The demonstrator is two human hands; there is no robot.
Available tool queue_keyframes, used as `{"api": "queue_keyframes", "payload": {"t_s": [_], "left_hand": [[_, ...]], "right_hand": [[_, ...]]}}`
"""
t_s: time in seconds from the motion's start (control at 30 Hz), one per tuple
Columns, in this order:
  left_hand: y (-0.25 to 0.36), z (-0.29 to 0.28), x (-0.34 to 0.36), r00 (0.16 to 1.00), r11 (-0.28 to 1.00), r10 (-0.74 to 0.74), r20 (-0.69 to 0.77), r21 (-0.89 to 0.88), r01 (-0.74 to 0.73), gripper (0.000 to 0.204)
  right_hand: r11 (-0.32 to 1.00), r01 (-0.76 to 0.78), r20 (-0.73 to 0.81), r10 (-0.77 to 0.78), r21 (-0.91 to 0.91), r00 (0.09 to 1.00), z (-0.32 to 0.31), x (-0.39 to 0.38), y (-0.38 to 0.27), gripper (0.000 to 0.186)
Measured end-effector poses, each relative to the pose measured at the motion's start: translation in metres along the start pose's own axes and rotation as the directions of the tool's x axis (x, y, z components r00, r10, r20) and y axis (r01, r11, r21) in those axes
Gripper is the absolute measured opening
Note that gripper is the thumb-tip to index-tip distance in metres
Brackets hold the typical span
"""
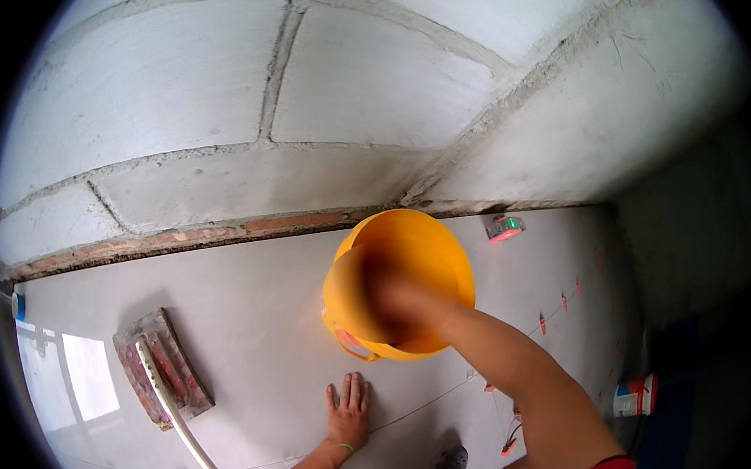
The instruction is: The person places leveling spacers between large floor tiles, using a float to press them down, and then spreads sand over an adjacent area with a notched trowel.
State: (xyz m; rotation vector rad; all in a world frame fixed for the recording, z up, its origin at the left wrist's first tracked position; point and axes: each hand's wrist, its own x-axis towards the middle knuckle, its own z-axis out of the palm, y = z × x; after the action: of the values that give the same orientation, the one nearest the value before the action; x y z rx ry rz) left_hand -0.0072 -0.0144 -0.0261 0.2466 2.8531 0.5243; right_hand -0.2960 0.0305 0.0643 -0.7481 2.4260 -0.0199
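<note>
The yellow bucket (pixel 446 260) is around my right grip (pixel 392 301); I can't tell if it's clenched. My left grip (pixel 348 414) lies flat, released, on the floor (pixel 261 317).

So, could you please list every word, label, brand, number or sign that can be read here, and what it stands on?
No text can be read in this view.
Yellow bucket: the red-and-white label on its side is too small and blurred to read.
White-and-red tub at the right: any printing on it is too small to read.
</note>
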Motion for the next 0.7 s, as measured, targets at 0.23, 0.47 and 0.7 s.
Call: {"api": "queue_keyframes", "payload": {"t_s": [0.23, 0.47, 0.7], "left_hand": [[-0.014, -0.01, -0.012, 0.999, 0.992, 0.041, 0.015, -0.123, -0.039, 0.071], [-0.054, -0.09, -0.061, 0.986, 0.888, -0.061, 0.152, -0.444, 0.123, 0.059], [0.056, -0.186, 0.01, 0.876, 0.887, 0.437, 0.204, -0.258, -0.383, 0.051]], "right_hand": [[0.932, -0.007, 0.14, -0.047, 0.361, 0.989, -0.04, -0.031, 0.04, 0.029], [0.577, 0.389, -0.483, 0.01, 0.718, 0.876, -0.118, -0.177, 0.065, 0.012], [0.202, 0.062, -0.092, 0.141, 0.977, 0.986, 0.102, -0.282, 0.165, 0.025]]}}
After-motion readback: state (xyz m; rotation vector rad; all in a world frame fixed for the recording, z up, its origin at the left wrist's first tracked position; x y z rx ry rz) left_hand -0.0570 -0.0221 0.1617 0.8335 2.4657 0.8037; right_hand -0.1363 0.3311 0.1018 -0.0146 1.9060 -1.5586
